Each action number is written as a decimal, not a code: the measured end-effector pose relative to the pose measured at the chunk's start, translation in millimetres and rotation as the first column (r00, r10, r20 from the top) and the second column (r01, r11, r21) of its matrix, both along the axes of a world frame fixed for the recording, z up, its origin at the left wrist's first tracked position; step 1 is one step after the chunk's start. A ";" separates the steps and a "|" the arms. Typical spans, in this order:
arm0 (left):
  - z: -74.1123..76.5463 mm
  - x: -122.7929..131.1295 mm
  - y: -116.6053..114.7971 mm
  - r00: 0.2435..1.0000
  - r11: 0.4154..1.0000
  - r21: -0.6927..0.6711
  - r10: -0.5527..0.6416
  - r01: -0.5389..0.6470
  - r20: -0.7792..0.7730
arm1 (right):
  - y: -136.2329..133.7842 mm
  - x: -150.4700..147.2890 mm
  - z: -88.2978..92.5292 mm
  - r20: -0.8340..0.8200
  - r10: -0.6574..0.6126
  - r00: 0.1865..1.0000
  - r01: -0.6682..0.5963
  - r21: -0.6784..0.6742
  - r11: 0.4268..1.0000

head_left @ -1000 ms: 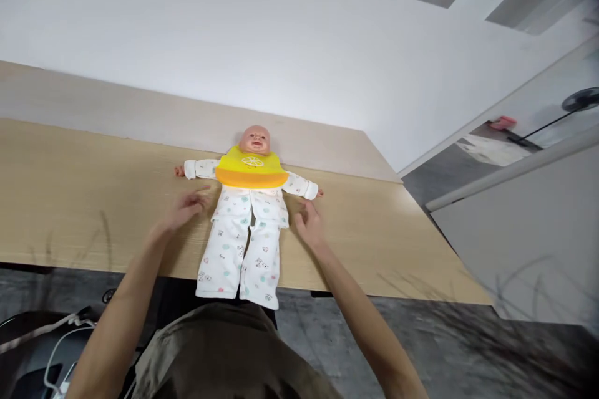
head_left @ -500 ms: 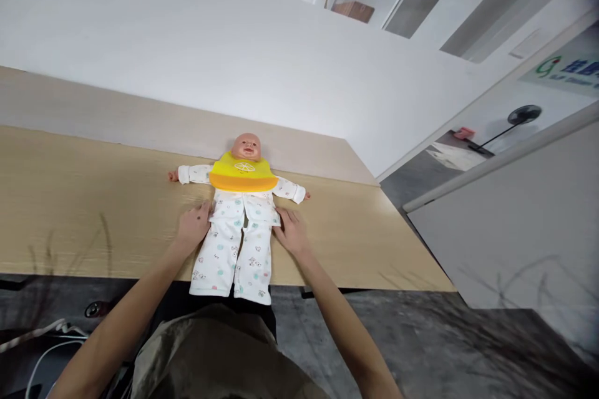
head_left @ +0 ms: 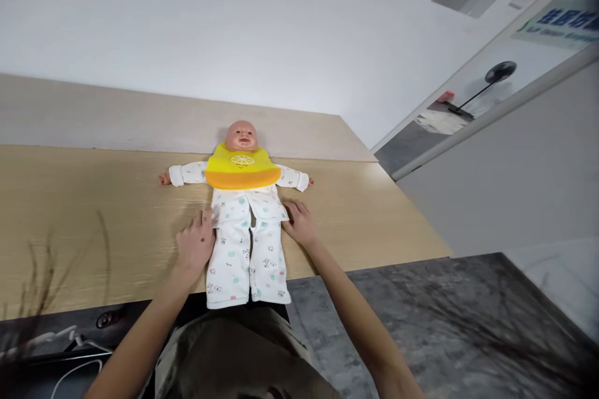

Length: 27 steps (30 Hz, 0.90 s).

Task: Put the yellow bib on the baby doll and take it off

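A baby doll [head_left: 241, 136] lies on its back, arms spread out to both sides. It wears a white printed top [head_left: 229, 204], white printed trousers [head_left: 229, 265] and a yellow bib [head_left: 234, 165] with an orange pocket and a citrus-slice print. My left hand [head_left: 195, 242] pinches the top's lower hem at one side, its fingertips partly hidden by the cloth. On the opposite side my right hand [head_left: 300, 222] grips the other hem corner, thumb below and fingers curled. The top's front edges part slightly below the bib. Both trouser legs hang past the table's near edge.
The wooden table [head_left: 93, 218] runs wide to the left, with a raised beige panel [head_left: 116, 115] behind it against a white wall. White cables [head_left: 77, 343] lie low at the left. A fan [head_left: 500, 72] stands beyond the doorway at the right.
The camera view has tilted and shifted, so the table and doll sit differently in the picture. Both hands stay at the sides of the top's hem.
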State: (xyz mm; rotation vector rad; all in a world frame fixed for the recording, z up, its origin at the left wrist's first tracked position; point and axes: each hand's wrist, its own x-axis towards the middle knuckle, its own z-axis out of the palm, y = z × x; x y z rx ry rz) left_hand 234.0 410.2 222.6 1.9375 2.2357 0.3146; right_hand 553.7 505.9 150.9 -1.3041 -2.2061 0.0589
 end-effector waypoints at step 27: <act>-45.8 -3.1 -31.7 0.988 0.941 0.323 -0.057 0.101 -0.142 | -18.7 -15.7 10.7 -0.105 -0.031 0.994 0.021 -0.099 0.995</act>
